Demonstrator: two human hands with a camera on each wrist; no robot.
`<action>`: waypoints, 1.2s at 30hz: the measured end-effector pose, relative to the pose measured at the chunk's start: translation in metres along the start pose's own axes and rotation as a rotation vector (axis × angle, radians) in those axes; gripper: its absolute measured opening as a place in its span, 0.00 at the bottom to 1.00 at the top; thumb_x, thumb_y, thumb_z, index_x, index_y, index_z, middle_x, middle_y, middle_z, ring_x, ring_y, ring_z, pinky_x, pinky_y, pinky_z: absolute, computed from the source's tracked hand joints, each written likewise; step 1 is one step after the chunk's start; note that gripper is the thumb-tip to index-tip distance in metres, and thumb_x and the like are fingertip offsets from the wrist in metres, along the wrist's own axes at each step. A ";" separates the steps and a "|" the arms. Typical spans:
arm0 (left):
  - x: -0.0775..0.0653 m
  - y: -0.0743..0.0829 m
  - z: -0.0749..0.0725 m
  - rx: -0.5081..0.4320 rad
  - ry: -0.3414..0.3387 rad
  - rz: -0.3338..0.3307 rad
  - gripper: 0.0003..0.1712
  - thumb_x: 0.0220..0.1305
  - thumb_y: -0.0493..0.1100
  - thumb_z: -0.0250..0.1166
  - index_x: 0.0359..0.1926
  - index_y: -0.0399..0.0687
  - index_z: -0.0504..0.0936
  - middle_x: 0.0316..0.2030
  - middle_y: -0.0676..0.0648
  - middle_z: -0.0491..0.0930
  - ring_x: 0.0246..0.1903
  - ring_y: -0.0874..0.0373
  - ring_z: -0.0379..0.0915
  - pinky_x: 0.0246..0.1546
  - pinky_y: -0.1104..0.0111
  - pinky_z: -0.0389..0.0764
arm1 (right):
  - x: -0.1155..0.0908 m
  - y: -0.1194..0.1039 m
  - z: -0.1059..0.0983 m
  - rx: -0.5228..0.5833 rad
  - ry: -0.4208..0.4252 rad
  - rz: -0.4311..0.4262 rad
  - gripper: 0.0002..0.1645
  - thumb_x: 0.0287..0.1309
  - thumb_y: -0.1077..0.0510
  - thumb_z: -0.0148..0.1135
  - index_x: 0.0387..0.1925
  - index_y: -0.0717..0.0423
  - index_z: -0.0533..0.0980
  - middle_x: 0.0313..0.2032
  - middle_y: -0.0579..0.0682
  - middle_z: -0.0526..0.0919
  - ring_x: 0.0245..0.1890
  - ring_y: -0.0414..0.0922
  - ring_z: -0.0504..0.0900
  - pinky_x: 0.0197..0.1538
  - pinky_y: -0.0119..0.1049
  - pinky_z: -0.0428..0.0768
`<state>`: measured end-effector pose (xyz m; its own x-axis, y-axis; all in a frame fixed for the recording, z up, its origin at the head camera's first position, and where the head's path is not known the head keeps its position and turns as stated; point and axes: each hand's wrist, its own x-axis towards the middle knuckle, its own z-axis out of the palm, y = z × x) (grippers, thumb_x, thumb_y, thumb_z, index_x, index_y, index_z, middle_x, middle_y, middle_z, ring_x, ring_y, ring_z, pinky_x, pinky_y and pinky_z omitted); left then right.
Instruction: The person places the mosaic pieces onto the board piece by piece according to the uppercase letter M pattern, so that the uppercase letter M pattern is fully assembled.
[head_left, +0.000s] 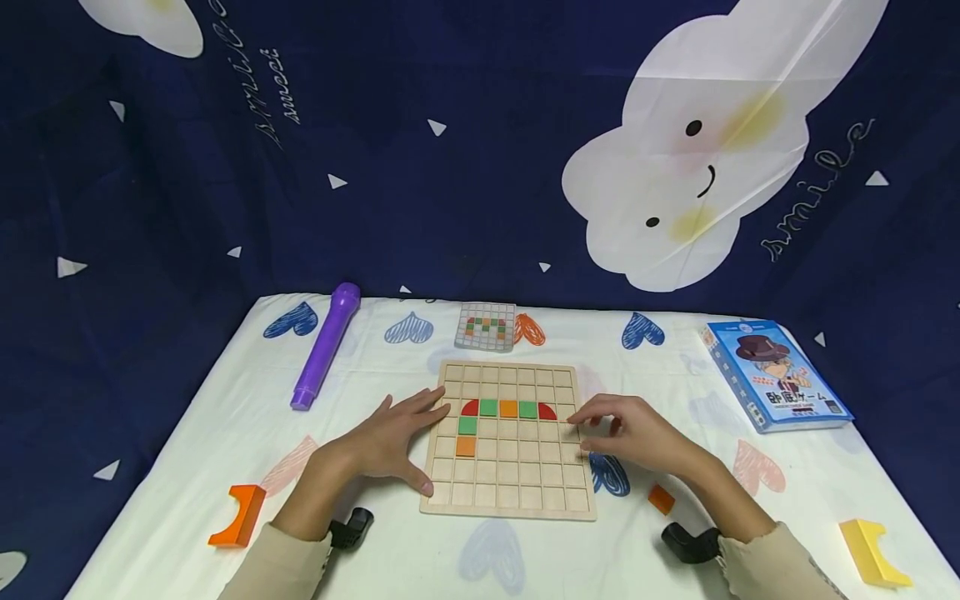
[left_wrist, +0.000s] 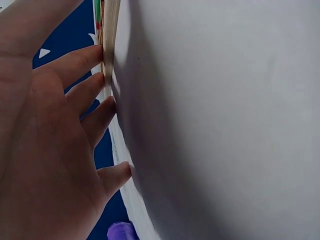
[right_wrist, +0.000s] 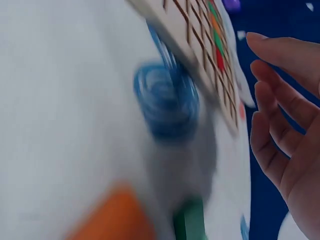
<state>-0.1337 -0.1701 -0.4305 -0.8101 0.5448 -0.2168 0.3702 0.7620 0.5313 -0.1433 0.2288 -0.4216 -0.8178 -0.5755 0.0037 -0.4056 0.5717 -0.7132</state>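
Dark blue cloth point(head_left: 465, 67) with white clouds hangs behind a bench point(head_left: 405, 550) spread with white, heart-printed fabric. On it, centrally, lies a wooden grid board point(head_left: 528, 475). At its left edge the left hand point(head_left: 390, 437) has a spread grip, fingertips touching the rim; over the right edge, the right hand point(head_left: 630, 429) has a loosely bent grip, thumb and fingers parted. Far right is a blue box point(head_left: 780, 375); left, a purple stick point(head_left: 326, 346). Beyond the board sits a patterned card point(head_left: 483, 343). Orange point(head_left: 246, 517) and yellow point(head_left: 862, 550) arches flank the near side. Seven red, green and orange tiles point(head_left: 487, 407) occupy board squares; one loose orange tile point(head_left: 662, 499) lies near the right forearm.
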 end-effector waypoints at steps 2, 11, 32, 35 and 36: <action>-0.001 0.001 0.000 -0.001 0.001 0.004 0.69 0.35 0.65 0.84 0.77 0.46 0.64 0.82 0.44 0.50 0.82 0.40 0.43 0.76 0.29 0.41 | -0.011 0.005 -0.010 -0.022 0.030 0.036 0.18 0.57 0.55 0.74 0.50 0.50 0.85 0.46 0.47 0.89 0.43 0.45 0.81 0.39 0.28 0.82; -0.002 0.002 -0.002 0.005 0.001 0.010 0.69 0.35 0.65 0.83 0.77 0.45 0.64 0.82 0.43 0.50 0.81 0.39 0.44 0.76 0.29 0.42 | -0.049 0.025 -0.034 -0.070 0.095 0.129 0.21 0.58 0.51 0.74 0.53 0.47 0.84 0.51 0.45 0.89 0.51 0.46 0.84 0.49 0.30 0.84; -0.001 0.000 -0.002 -0.004 -0.003 0.019 0.69 0.36 0.65 0.83 0.77 0.44 0.63 0.82 0.43 0.50 0.81 0.38 0.44 0.75 0.28 0.42 | -0.079 0.054 -0.023 -0.068 0.129 0.226 0.25 0.50 0.45 0.78 0.52 0.36 0.84 0.54 0.39 0.87 0.56 0.23 0.75 0.61 0.23 0.74; -0.001 -0.001 -0.002 0.001 -0.002 0.022 0.69 0.36 0.65 0.83 0.77 0.44 0.63 0.82 0.42 0.50 0.81 0.38 0.44 0.75 0.28 0.42 | -0.078 0.056 -0.023 -0.077 0.134 0.195 0.25 0.50 0.48 0.78 0.52 0.38 0.84 0.53 0.41 0.87 0.55 0.24 0.76 0.60 0.23 0.75; -0.002 -0.001 -0.002 0.003 -0.002 0.023 0.69 0.36 0.65 0.83 0.77 0.44 0.63 0.82 0.43 0.50 0.81 0.38 0.44 0.75 0.28 0.42 | -0.078 0.056 -0.023 -0.077 0.135 0.186 0.24 0.50 0.49 0.78 0.52 0.38 0.84 0.53 0.41 0.88 0.55 0.24 0.76 0.59 0.23 0.76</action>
<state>-0.1336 -0.1721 -0.4292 -0.8006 0.5626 -0.2063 0.3898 0.7504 0.5338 -0.1115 0.3191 -0.4461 -0.9263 -0.3759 -0.0250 -0.2689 0.7063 -0.6548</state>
